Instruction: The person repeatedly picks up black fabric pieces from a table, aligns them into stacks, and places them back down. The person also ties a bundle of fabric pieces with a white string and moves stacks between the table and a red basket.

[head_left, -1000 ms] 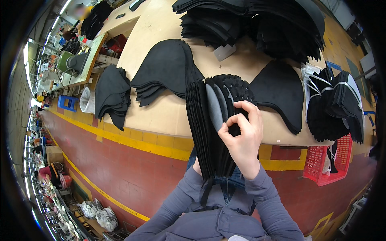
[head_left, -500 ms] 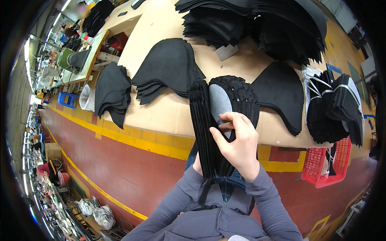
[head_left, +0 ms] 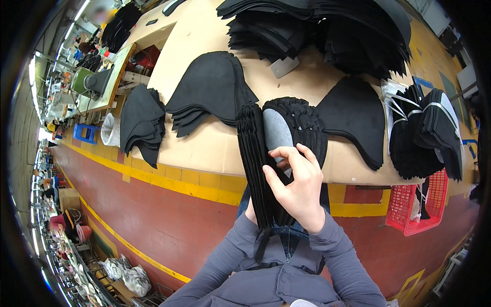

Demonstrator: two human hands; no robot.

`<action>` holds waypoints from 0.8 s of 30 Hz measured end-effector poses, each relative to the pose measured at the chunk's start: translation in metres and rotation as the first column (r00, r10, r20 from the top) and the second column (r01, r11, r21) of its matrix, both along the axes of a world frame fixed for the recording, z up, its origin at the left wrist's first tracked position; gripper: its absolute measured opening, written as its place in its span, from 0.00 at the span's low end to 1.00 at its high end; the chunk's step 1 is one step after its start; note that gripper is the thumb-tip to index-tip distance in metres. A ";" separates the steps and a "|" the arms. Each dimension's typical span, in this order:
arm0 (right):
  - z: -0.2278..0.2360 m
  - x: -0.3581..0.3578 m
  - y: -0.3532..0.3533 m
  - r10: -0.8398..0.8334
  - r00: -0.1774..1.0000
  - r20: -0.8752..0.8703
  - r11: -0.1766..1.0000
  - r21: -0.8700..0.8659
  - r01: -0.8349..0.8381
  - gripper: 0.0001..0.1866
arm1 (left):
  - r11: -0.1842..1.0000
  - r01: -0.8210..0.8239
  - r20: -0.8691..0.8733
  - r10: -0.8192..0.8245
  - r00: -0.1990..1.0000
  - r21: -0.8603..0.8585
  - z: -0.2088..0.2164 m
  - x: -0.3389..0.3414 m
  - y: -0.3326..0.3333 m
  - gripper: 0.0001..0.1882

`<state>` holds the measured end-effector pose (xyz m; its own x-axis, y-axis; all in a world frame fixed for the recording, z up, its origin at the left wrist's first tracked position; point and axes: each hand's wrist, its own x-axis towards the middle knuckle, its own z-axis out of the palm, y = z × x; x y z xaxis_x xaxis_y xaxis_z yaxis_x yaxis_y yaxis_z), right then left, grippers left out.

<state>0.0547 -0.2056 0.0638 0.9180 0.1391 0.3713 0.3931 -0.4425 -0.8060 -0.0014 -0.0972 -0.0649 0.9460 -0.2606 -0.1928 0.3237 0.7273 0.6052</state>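
Note:
A thick bundle of black fabric pieces [head_left: 250, 158] stands on edge at the table's front, close to my body. Beside it a second, fanned part [head_left: 307, 123] has a smooth grey face [head_left: 276, 126] turned up. My right hand [head_left: 299, 189] is over this part, fingers bent and thumb apart from them, the fingertips by the lower end of the grey face. I cannot make out anything gripped in it. Only a sliver of my left hand [head_left: 250, 212] shows at the bundle's lower left; the bundle hides its fingers.
Black cut pieces lie on the tan table [head_left: 204, 153] in a left stack [head_left: 143, 120], a middle stack [head_left: 209, 84] and a right stack [head_left: 355, 117]. Large piles [head_left: 358, 41] fill the back. Tied bundles [head_left: 434, 128] sit at the right edge, above a red basket [head_left: 406, 210].
My right hand has shifted slightly, its index finger rising a little off the others. The bundle stays in nearly the same place; the whole view has moved a little.

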 end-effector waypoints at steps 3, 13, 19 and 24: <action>-0.001 0.000 -0.001 0.018 1.000 -0.011 1.000 0.004 -0.018 0.12 | 1.000 -0.004 0.019 0.004 1.000 0.029 0.000 0.003 0.001 0.27; 0.003 -0.003 0.003 0.022 1.000 -0.017 0.998 -0.050 -0.023 0.13 | 0.990 -0.043 0.066 0.035 0.997 0.135 -0.003 -0.002 0.000 0.27; -0.008 0.001 0.002 0.015 0.999 0.047 1.000 -0.022 -0.014 0.10 | 0.975 -0.070 0.080 0.054 0.995 0.210 -0.001 0.003 0.003 0.27; -0.006 -0.001 0.000 0.001 0.999 0.044 0.997 -0.078 0.003 0.10 | 0.957 -0.078 0.068 0.062 0.996 0.278 -0.003 0.008 0.000 0.26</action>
<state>0.0533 -0.2056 0.0577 0.9013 0.1686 0.3990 0.4267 -0.5040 -0.7510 0.0069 -0.0973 -0.0675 0.9716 -0.1365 -0.1931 0.2364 0.5452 0.8043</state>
